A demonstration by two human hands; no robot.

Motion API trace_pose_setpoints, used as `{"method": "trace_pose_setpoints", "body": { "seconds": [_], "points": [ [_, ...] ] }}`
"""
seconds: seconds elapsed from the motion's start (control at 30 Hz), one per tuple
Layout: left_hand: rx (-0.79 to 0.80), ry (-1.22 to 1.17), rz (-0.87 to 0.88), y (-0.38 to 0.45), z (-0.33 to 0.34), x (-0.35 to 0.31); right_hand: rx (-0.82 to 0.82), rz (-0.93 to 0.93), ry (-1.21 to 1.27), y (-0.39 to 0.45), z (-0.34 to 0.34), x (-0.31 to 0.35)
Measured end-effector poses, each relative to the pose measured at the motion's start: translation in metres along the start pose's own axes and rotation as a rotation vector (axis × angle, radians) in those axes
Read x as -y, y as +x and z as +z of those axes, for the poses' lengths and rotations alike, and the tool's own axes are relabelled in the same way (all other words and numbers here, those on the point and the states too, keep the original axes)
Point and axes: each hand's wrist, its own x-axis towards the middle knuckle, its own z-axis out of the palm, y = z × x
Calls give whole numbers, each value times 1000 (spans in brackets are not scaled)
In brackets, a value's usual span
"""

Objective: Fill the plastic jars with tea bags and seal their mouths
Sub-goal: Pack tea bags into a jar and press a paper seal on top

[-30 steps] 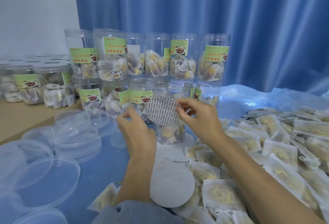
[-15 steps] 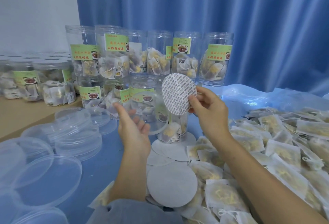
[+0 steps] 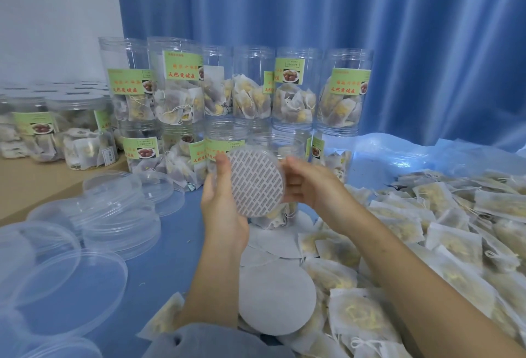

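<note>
— Holding what, exactly?
— Both hands grip a clear round plastic lid (image 3: 257,184) with a grey-patterned seal disc in it. Left hand (image 3: 223,209) thumb curls over its left edge; right hand (image 3: 308,186) fingers (image 3: 293,179) clasp its right rim.
— Jar?
— Just behind the fingers.

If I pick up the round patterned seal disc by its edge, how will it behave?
The seal disc looks thin and flat, so it is probably very light and somewhat bendable. Both hands hold it, left hand and right hand, which suggests that it needs support. Its smooth face may slip between fingers, and a draught could move it.
</note>
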Motion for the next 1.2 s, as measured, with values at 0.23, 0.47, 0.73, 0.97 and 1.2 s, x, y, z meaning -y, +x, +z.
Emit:
{"method": "trace_pose_setpoints", "body": {
  "seconds": [0.23,0.47,0.73,0.97,1.2],
  "points": [
    [86,4,-74,1,0,1,-187,-353,-829,-3,9,5],
    [417,-243,-233,-4,7,-2,-280,-536,-1295,-6,17,13],
    [215,-98,-209,7,-7,-8,-417,-179,-1081,54,3,30],
    [-48,78,-188,18,-18,-1,-128,103,-1215,88,-4,32],
    [-80,174,-231,18,-13,13,-72,165,-1178,76,-10,35]
  ]
}}
